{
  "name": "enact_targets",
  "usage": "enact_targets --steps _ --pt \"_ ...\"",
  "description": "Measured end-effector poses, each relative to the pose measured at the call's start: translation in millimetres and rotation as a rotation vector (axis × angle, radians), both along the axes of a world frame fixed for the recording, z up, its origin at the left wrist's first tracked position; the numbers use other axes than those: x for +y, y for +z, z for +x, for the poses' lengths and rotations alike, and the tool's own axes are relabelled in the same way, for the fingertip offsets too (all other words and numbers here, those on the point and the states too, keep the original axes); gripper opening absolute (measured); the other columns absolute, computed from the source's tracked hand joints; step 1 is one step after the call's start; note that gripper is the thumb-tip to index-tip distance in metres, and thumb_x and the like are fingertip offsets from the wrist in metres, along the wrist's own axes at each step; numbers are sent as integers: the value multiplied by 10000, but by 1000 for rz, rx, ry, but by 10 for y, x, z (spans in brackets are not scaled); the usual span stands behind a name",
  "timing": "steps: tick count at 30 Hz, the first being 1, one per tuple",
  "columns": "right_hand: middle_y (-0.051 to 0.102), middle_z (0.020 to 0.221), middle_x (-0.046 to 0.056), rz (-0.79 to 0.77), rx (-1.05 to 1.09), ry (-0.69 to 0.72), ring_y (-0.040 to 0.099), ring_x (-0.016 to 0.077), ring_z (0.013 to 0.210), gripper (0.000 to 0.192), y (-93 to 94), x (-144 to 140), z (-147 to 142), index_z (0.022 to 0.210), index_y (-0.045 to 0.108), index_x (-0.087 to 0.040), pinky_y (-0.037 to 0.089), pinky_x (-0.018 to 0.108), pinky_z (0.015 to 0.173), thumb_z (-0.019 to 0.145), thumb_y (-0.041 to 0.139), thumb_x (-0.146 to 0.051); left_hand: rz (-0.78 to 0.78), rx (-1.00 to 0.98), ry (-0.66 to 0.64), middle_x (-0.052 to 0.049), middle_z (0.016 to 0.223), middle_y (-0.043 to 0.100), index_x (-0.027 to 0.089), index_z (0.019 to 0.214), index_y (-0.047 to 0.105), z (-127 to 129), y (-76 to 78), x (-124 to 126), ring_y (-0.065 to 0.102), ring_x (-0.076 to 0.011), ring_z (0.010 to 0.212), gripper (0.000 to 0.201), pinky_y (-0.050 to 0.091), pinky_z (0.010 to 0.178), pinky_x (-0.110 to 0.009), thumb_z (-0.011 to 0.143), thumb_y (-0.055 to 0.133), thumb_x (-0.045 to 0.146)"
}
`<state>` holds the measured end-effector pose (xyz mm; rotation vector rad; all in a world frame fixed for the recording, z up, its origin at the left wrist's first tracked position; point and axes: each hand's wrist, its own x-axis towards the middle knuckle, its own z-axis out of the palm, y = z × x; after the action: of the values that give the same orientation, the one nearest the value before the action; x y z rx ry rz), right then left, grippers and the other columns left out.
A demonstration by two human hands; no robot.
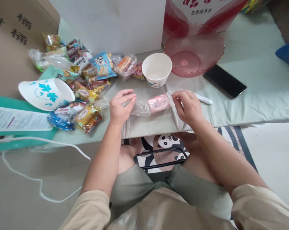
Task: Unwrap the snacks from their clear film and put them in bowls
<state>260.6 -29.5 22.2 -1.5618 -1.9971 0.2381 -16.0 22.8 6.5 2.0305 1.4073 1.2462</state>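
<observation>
Gripping each end of the pink snack [158, 103] wrapper on the counter [254, 95], left hand [120, 107] and right hand [187, 105] both pinching closed, probably tearing it open, needing a firm outward pull.

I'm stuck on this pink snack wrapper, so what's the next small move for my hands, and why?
Probably pull the two ends apart. The left hand and right hand each pinch an end of the clear wrapper around the pink snack, which looks sealed and lies on the table.
</observation>
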Motion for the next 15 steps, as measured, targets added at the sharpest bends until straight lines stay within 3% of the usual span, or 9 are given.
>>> enact_targets --steps 5,8,10,13,15 --pt "725 786 43 -56 -124 99 614 210 719 221 88 -204 50 960 662 -243 410 432 946 973 442 -259 35 -25 30 -36 962 792 233 780 762 -14 150 -189 738 -193 937 146 600 935 -388 843 667 324" --pt "713 733 26 -182 -142 229 587 199 665 253 139 -295 91 1083 702 -250 433 385 848 951 493 -306 -25 -84 -60 -29 778 763 232 656 691 -81 285 -360 721 -179 763 165 611 780 -359 803 648 295" --pt "700 705 20 -328 -159 306 568 188 629 292 161 -328 105 1081 729 -254 402 338 712 962 487 -367 -197 -61 -201 -32 662 725 223 585 663 -139 377 -454 675 -167 627 201 570 626 -321 770 649 301" --pt "683 675 25 -446 -216 310 549 178 595 359 179 -338 97 938 760 -254 333 316 619 988 433 -394 -622 86 -400 -16 490 620 212 507 657 -203 451 -494 569 -143 459 316 454 469 -278 774 639 382" --pt "698 696 40 -441 -269 184 558 187 603 370 176 -320 85 873 761 -247 317 318 607 981 428 -366 -689 178 -242 15 398 482 209 457 605 -218 423 -448 457 -115 400 419 366 435 -261 805 623 442"
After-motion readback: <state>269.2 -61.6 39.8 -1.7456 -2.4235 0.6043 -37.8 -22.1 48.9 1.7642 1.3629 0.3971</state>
